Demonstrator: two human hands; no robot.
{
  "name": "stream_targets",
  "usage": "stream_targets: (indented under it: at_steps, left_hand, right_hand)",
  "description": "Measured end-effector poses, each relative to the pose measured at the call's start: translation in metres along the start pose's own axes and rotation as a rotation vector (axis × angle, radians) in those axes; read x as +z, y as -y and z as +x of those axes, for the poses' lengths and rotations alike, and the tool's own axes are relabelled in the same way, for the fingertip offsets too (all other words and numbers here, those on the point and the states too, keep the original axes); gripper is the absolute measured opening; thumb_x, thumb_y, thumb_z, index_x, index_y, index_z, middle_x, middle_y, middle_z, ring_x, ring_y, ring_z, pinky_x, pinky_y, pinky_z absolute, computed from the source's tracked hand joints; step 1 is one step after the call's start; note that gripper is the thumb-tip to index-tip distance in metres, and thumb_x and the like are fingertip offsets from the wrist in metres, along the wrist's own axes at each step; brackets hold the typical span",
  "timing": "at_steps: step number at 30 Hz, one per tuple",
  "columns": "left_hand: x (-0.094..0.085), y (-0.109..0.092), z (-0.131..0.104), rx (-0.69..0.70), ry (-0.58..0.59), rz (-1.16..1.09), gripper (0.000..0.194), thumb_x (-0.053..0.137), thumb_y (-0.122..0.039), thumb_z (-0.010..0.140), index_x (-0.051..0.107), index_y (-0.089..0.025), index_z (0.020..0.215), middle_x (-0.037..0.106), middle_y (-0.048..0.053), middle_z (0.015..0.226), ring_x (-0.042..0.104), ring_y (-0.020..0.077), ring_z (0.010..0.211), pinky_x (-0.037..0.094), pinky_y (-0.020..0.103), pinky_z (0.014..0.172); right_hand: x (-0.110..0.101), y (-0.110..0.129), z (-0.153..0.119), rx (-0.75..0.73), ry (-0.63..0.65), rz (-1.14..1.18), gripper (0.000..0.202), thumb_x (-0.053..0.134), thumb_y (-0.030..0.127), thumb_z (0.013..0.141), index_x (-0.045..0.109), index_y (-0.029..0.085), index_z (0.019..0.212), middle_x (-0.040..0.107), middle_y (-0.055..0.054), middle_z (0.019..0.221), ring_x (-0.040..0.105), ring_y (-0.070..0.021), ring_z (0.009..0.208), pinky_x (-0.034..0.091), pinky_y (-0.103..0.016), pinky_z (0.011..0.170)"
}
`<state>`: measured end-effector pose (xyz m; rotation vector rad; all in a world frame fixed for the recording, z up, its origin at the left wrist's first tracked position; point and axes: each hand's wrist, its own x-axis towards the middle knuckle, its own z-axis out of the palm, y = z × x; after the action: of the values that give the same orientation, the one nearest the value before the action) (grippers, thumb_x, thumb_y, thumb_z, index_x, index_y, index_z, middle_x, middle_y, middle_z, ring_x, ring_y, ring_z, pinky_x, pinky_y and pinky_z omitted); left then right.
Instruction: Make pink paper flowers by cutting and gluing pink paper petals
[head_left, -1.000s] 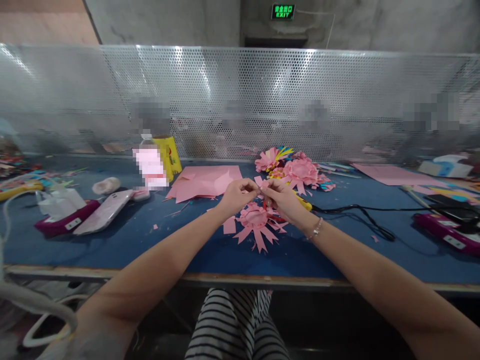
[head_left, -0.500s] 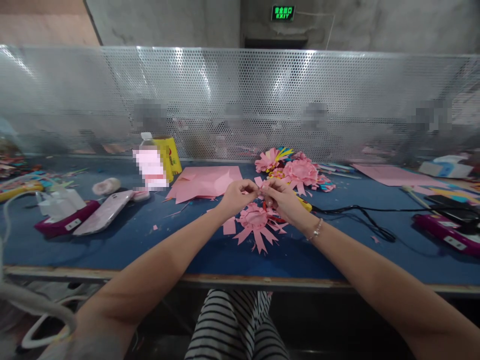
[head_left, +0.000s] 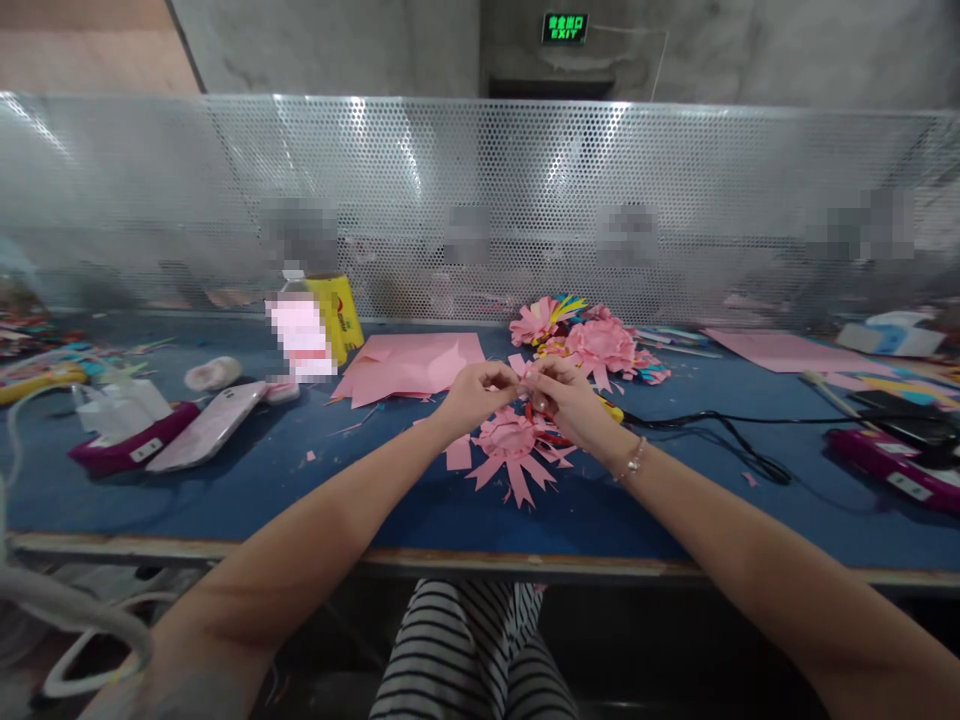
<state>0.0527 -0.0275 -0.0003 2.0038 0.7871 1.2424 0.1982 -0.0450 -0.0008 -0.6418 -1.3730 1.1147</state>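
Over the middle of the table, my left hand [head_left: 481, 390] and my right hand [head_left: 559, 392] meet fingertip to fingertip. Both are closed in a pinch on a small piece of pink paper [head_left: 524, 372], mostly covered by the fingers. Just below them lies a pink paper flower [head_left: 510, 440] with notched strips fanning towards me. A small pink paper rectangle [head_left: 458, 453] is left of the flower. Partly hidden by my right hand is a tool with a yellow end [head_left: 611, 409], near a black cable.
Pink sheets [head_left: 420, 360] lie behind my left hand, finished-looking paper flowers [head_left: 596, 345] behind my right. A bottle [head_left: 300, 330], a phone [head_left: 210, 425] and a purple power strip [head_left: 135, 440] stand left. Another power strip [head_left: 892, 470] is right. A perforated metal screen [head_left: 495, 170] borders the back.
My hands stay together at nearly the same spot, with only a slight shift of the fingers. The flower and the things around it have not moved.
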Motion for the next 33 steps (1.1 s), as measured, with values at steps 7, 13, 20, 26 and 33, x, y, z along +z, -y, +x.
stream_targets:
  at_steps: [7,13,20,26,33]
  left_hand:
    - [-0.0003,-0.0013,-0.0011,0.027,-0.013,-0.008,0.014,0.058,-0.027,0.065,0.055,-0.014,0.065,0.054,-0.001,0.061,0.048,0.0066,0.054,0.04,0.019,0.048]
    - [-0.0009,-0.0036,-0.0018,0.033,-0.009,-0.006,0.014,0.058,-0.027,0.065,0.055,-0.013,0.066,0.054,0.0,0.061,0.049,0.0064,0.054,0.04,0.019,0.049]
    - [-0.0005,-0.003,-0.0013,0.053,-0.015,0.01,0.013,0.058,-0.026,0.065,0.056,-0.014,0.065,0.055,0.0,0.063,0.049,0.0062,0.055,0.041,0.02,0.052]
    - [-0.0002,-0.0027,-0.0008,0.052,-0.033,0.011,0.016,0.058,-0.028,0.065,0.055,-0.013,0.065,0.055,-0.001,0.061,0.048,0.0062,0.055,0.04,0.019,0.053]
    - [-0.0003,-0.008,-0.0019,0.049,-0.027,0.026,0.012,0.058,-0.025,0.065,0.055,-0.013,0.063,0.054,-0.001,0.06,0.046,0.0053,0.054,0.04,0.019,0.053]
  right_hand:
    - [0.0001,0.0012,-0.0018,-0.002,0.014,0.026,0.014,0.063,0.027,0.062,0.051,0.02,0.065,0.042,0.008,0.05,0.033,-0.0027,0.038,0.026,-0.018,0.037]
    - [0.0001,0.0023,-0.0026,-0.001,0.023,0.037,0.013,0.062,0.027,0.062,0.051,0.02,0.064,0.041,0.008,0.049,0.033,-0.0029,0.039,0.026,-0.018,0.037]
    - [-0.0005,0.0013,-0.0023,0.005,0.024,0.07,0.014,0.063,0.026,0.062,0.051,0.02,0.064,0.043,0.008,0.051,0.033,-0.0025,0.04,0.025,-0.018,0.038]
    - [0.0007,0.0014,-0.003,0.025,0.055,0.079,0.016,0.063,0.028,0.063,0.05,0.019,0.065,0.043,0.008,0.052,0.033,-0.0023,0.039,0.023,-0.017,0.036]
    - [0.0005,0.0002,-0.0024,0.009,0.043,0.105,0.015,0.064,0.026,0.063,0.05,0.02,0.064,0.041,0.008,0.05,0.033,-0.0022,0.039,0.025,-0.017,0.038]
